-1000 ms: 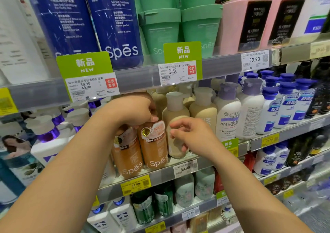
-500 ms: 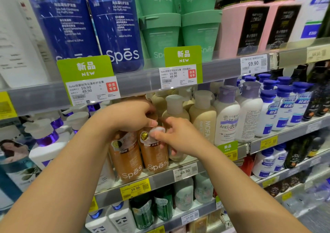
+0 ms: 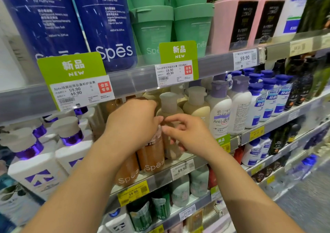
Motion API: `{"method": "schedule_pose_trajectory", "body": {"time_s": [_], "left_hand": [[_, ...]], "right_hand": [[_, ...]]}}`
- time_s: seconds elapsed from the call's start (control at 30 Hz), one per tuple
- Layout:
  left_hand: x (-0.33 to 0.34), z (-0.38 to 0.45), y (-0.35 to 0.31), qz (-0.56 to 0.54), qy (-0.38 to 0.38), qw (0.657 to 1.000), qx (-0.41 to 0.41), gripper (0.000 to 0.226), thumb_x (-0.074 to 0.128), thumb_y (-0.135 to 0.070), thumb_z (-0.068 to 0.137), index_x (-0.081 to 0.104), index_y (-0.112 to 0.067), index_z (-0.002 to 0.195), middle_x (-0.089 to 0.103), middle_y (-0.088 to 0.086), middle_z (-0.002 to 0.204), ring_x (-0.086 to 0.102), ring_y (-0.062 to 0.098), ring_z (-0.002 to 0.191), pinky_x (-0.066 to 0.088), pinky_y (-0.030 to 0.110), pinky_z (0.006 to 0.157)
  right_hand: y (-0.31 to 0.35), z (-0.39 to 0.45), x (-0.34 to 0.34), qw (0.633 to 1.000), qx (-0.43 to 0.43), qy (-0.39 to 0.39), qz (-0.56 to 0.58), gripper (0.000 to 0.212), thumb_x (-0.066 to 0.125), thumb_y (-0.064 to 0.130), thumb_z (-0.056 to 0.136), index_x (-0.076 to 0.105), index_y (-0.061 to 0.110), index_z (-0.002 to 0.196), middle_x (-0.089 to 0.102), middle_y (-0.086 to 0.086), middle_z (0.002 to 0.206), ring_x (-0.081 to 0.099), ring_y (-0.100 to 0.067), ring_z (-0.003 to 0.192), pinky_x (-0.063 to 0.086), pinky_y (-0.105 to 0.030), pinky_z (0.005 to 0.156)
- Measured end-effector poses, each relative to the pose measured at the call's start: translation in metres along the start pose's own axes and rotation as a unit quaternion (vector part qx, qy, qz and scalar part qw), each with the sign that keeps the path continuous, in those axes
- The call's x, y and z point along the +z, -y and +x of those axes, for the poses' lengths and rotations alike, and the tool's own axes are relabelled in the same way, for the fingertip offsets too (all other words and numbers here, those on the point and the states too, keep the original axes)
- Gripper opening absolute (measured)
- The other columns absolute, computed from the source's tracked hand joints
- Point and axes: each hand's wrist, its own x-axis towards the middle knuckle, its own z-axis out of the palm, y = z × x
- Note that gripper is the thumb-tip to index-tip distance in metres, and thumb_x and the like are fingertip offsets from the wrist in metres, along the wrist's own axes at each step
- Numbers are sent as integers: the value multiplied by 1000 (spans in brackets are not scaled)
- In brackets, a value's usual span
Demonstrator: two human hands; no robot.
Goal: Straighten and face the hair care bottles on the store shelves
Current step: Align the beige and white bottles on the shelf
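Observation:
Two amber Spēs bottles stand at the front of the middle shelf [image 3: 160, 179]. My left hand [image 3: 132, 124] grips the top of the right amber bottle [image 3: 153, 154] from above and hides its cap. The left amber bottle [image 3: 127, 172] stands beside it, partly behind my wrist. My right hand [image 3: 189, 136] is just right of that grip, thumb and forefinger apart, their tips touching the held bottle's shoulder. Behind my right hand stands a beige pump bottle [image 3: 169, 104].
More beige bottles, white bottles with lilac caps [image 3: 220, 111] and blue-capped ones [image 3: 257, 104] fill the shelf to the right. White bottles with purple collars [image 3: 71, 143] crowd the left. A green NEW price tag [image 3: 75, 72] hangs from the upper shelf just above my left hand.
My right hand moved left from the beige bottle to the amber bottle's top, then loosened its pinch there. My left hand has kept its grip on the bottle's top.

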Motion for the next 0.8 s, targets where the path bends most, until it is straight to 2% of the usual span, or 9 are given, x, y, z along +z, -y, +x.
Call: {"method": "schedule_pose_trajectory", "body": {"time_s": [0.1, 0.2, 0.27, 0.33, 0.4, 0.53, 0.6, 0.7, 0.8], "left_hand": [[1, -6, -8, -27, -41, 999, 21, 37, 51, -53, 92, 60, -29, 119, 65, -3, 110, 60, 21, 100, 51, 34, 70], [7, -8, -20, -62, -42, 996, 47, 43, 50, -54, 92, 55, -35, 130, 61, -7, 123, 59, 20, 109, 54, 40, 80], [13, -8, -30, -80, -26, 995, 59, 41, 51, -55, 91, 56, -36, 127, 60, -8, 123, 58, 19, 110, 54, 41, 82], [18, -6, -40, -79, -13, 994, 70, 40, 50, -57, 91, 57, -37, 125, 60, -10, 121, 58, 18, 108, 54, 40, 81], [22, -2, -50, -79, -11, 994, 75, 41, 49, -59, 91, 58, -37, 124, 61, -10, 120, 59, 17, 109, 54, 40, 81], [29, 12, -82, -92, -9, 992, 80, 41, 50, -58, 91, 57, -38, 127, 60, -12, 125, 57, 16, 114, 52, 38, 86], [33, 22, -102, -92, -3, 993, 71, 41, 50, -57, 91, 56, -38, 127, 59, -14, 127, 54, 15, 117, 50, 34, 86], [40, 41, -133, -108, -9, 993, 56, 38, 53, -54, 91, 58, -37, 125, 60, -13, 125, 55, 16, 116, 50, 36, 88], [45, 62, -166, -118, -8, 993, 26, 37, 54, -50, 92, 58, -37, 126, 60, -12, 127, 55, 18, 117, 49, 39, 91]], "right_hand": [[-4, -6, -10, 997, 3, -54, 53, 8, 70, 24, 93, 72, 21, 101, 63, -1, 53, 54, -17, 44, 43, -24, 41], [-11, -12, -12, 995, 4, -79, 68, 6, 69, 19, 94, 73, 23, 94, 62, -3, 53, 51, -11, 41, 42, -25, 43], [-19, -15, -16, 992, 12, -106, 62, 6, 70, 21, 92, 73, 26, 89, 63, -2, 54, 54, -17, 45, 45, -30, 48], [-25, -18, -25, 990, 19, -128, 62, 3, 73, 22, 90, 72, 25, 90, 65, 1, 55, 54, -24, 49, 47, -36, 54], [-30, -21, -41, 988, 20, -142, 56, 3, 73, 22, 90, 73, 24, 92, 66, 1, 56, 55, -24, 49, 49, -35, 54], [-38, -21, -90, 980, 22, -188, 58, 5, 70, 18, 93, 73, 17, 97, 68, 0, 65, 58, -9, 48, 48, -25, 48], [-44, -18, -124, 973, 19, -224, 43, 4, 71, 23, 92, 74, 20, 95, 70, 1, 71, 61, -4, 51, 53, -26, 52], [-57, -5, -179, 962, 24, -271, -13, 16, 74, 30, 89, 72, 23, 103, 69, 7, 84, 64, -8, 61, 61, -38, 64], [-64, 15, -224, 971, 32, -228, -62, 50, 78, 33, 86, 57, 27, 131, 63, 14, 107, 67, -9, 78, 61, -36, 67]]}}
